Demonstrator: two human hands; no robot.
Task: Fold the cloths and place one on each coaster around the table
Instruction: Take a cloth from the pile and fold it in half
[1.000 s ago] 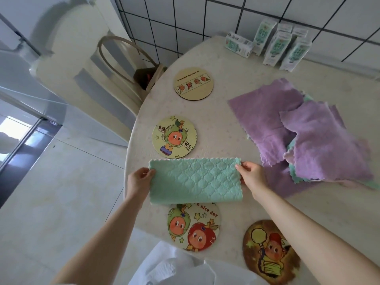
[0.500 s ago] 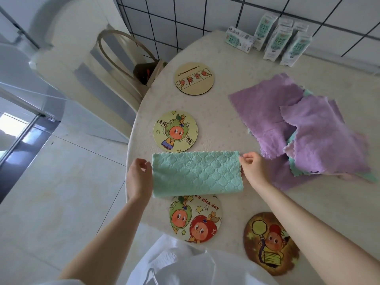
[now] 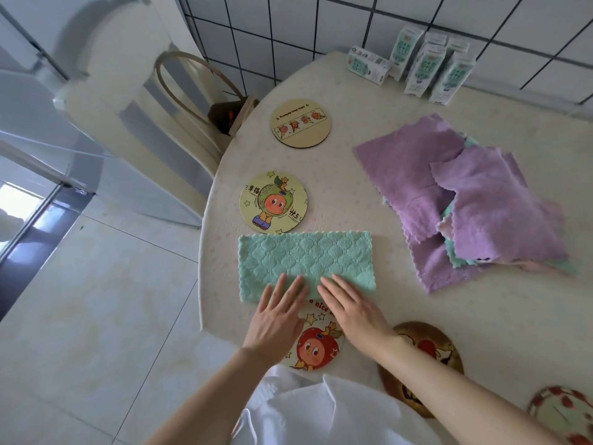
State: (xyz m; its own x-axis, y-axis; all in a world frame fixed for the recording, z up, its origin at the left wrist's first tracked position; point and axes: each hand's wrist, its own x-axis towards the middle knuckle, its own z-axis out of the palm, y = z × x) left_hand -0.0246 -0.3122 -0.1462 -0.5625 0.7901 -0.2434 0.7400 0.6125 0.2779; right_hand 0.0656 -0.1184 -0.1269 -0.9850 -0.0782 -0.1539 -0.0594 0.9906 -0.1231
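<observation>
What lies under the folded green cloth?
The green cloth lies on the table; its near edge covers the top of the apple coaster. How far the coaster reaches underneath is hidden.

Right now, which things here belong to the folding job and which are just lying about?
In the job: green cloth, folded over and lying flat; pile of cloths waiting their turn; coasters along the near edge.
Just lying about: cartons at the far side; bag; chair.

Bare cream worktop (image 3: 340,194) runs open between the round yellow cartoon coaster (image 3: 273,202) and the heap of purple fleecy cloths (image 3: 449,194), right back to the green-and-white cartons (image 3: 426,69) crowding the tiled wall (image 3: 321,27). The folded mint-green quilted cloth (image 3: 305,255) lies across the near edge.
</observation>
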